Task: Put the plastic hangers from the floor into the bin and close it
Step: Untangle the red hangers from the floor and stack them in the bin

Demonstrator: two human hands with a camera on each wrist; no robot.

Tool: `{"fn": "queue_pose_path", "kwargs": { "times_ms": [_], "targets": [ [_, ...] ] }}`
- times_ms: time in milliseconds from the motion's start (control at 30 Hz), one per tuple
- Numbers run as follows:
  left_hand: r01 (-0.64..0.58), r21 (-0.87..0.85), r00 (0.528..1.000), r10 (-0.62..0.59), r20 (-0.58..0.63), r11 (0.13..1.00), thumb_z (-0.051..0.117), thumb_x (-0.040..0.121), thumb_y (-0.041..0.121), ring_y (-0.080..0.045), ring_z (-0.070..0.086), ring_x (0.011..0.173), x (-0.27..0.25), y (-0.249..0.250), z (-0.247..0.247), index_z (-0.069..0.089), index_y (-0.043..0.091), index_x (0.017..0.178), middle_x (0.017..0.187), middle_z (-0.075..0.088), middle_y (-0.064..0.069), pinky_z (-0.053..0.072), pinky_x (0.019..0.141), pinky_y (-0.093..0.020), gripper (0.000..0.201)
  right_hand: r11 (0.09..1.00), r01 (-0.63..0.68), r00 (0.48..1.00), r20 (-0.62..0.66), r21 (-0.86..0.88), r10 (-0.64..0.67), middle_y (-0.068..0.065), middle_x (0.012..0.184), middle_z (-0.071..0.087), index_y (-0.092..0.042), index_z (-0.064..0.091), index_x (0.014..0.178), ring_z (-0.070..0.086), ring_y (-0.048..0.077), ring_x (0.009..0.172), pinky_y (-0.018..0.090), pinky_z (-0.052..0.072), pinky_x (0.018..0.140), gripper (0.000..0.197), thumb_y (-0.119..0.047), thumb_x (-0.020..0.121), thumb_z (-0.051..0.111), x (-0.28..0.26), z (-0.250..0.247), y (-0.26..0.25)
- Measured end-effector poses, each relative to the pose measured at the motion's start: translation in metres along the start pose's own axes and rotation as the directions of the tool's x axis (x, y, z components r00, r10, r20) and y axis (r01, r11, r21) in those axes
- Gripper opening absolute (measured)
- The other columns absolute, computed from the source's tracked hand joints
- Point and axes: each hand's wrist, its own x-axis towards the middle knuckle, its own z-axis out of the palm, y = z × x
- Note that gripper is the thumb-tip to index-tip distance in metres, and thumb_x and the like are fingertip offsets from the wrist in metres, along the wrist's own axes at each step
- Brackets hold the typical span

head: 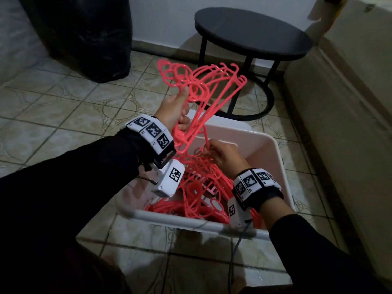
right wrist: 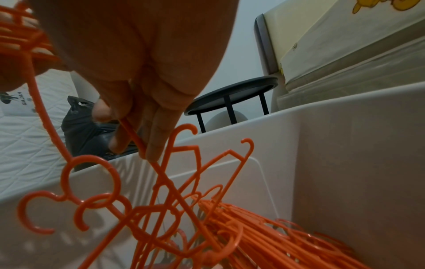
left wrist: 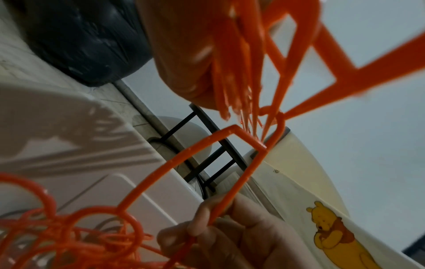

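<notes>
We see a round black side table [head: 252, 32] on the tiled floor [head: 70, 107], a black bag [head: 84, 37] well apart.

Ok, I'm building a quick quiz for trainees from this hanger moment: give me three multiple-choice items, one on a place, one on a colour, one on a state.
1. Where is the bunch of hangers that the left hand grips?
A. flat on the floor tiles
B. raised above the bin
C. on the round table

2. What colour is the bin?
A. white
B. black
C. blue

3. What is the right hand doing?
A. lying flat on the bin's rim
B. hanging idle, holding nothing
C. pinching a hanger over the pile in the bin

Key: 1 B, the head view shows the bunch held up over the open bin. 2 A, its walls and rim are white in every view. 3 C, the right wrist view shows the fingers closed on a thin hanger bar.
</notes>
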Motion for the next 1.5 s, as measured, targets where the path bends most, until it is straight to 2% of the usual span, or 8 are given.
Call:
{"fn": "queue_pose_path", "kwargs": {
  "times_ms": [133,367,567,667,933,1067,1300,1500],
  "targets": [
    [-0.006,-0.003,1.000,0.006,0.020,1.000,0.043,0.097,0.048,-0.003,0.023,0.033,-0.001,-0.001,-0.001,0.050,0.011,0.116,0.045,0.028,0.008,0.020,0.034,-0.012,0.042,1.000,0.012,1.000,0.001,0.012,-0.012,0.010,0.086,0.069,-0.007,0.060,0.093,0.064,0.028,0.084,0.045,0.050,0.079,0.010,-0.005,0.090,0.051,0.000,0.000,-0.001],
    [-0.023,0.278,0.997,0.041,-0.059,0.960,0.042,0.090,0.065,-0.005,0.032,0.039,0.003,-0.004,-0.016,0.060,0.023,0.095,0.047,0.036,0.011,0.028,0.042,-0.022,0.046,0.978,-0.015,0.998,-0.055,0.206,0.027,-0.001,0.095,0.070,-0.013,0.062,0.098,0.066,0.016,0.093,0.043,0.050,0.091,0.014,-0.015,0.093,0.049,0.001,-0.002,0.007],
    [-0.040,0.239,0.988,0.075,-0.137,0.970,0.047,0.092,0.058,-0.006,0.031,0.040,0.002,0.006,-0.016,0.058,0.023,0.089,0.050,0.034,0.008,0.028,0.041,-0.021,0.037,0.973,-0.100,0.991,-0.065,0.209,0.116,0.000,0.087,0.071,-0.042,0.056,0.083,0.068,0.022,0.087,0.051,0.051,0.087,0.020,-0.024,0.085,0.046,0.002,-0.003,0.015],
    [-0.128,0.310,0.975,0.177,-0.136,0.942,0.048,0.093,0.054,-0.007,0.030,0.039,0.004,0.020,-0.015,0.056,0.023,0.092,0.048,0.034,0.009,0.028,0.039,-0.019,0.032,0.945,-0.145,0.982,-0.070,0.295,0.173,0.006,0.084,0.068,-0.031,0.057,0.084,0.066,0.022,0.079,0.048,0.053,0.085,0.033,-0.001,0.092,0.046,0.001,-0.014,0.008],
    [-0.130,0.373,0.971,0.193,-0.138,0.919,0.049,0.094,0.042,-0.006,0.026,0.036,0.010,0.033,-0.022,0.050,0.024,0.075,0.048,0.032,0.010,0.022,0.038,-0.018,0.026,0.964,-0.162,0.985,-0.021,0.210,0.170,0.009,0.078,0.064,-0.014,0.059,0.105,0.055,0.017,0.060,0.026,0.046,0.061,0.025,-0.002,0.096,0.039,0.003,-0.019,0.009],
    [-0.158,0.442,0.964,0.235,-0.126,0.883,0.047,0.098,0.038,-0.004,0.027,0.035,0.010,0.024,-0.024,0.049,0.020,0.077,0.050,0.034,0.008,0.021,0.036,-0.017,0.028,0.952,-0.196,0.960,-0.153,0.235,0.236,0.000,0.075,0.062,-0.017,0.059,0.106,0.055,0.015,0.063,0.029,0.045,0.064,0.027,-0.004,0.096,0.038,0.008,-0.024,0.015],
    [-0.162,0.488,0.971,0.226,-0.076,0.858,0.045,0.100,0.035,-0.004,0.026,0.033,0.008,0.015,-0.022,0.052,0.018,0.076,0.043,0.032,0.011,0.022,0.035,-0.016,0.030,0.949,-0.262,0.962,0.029,-0.174,0.271,0.008,0.099,0.068,-0.022,0.062,0.113,0.061,0.024,0.085,0.031,0.046,0.075,0.028,-0.014,0.098,0.040,0.004,-0.019,0.013],
    [-0.131,0.515,0.981,0.184,-0.054,0.847,0.046,0.099,0.036,-0.005,0.024,0.034,0.008,0.009,-0.021,0.052,0.021,0.079,0.053,0.031,0.005,0.019,0.038,-0.018,0.026,0.970,-0.234,0.971,0.034,-0.071,0.237,0.004,0.085,0.060,-0.019,0.063,0.113,0.053,0.013,0.067,0.029,0.043,0.070,0.030,-0.010,0.098,0.039,0.010,-0.019,0.007]
  ]
}}
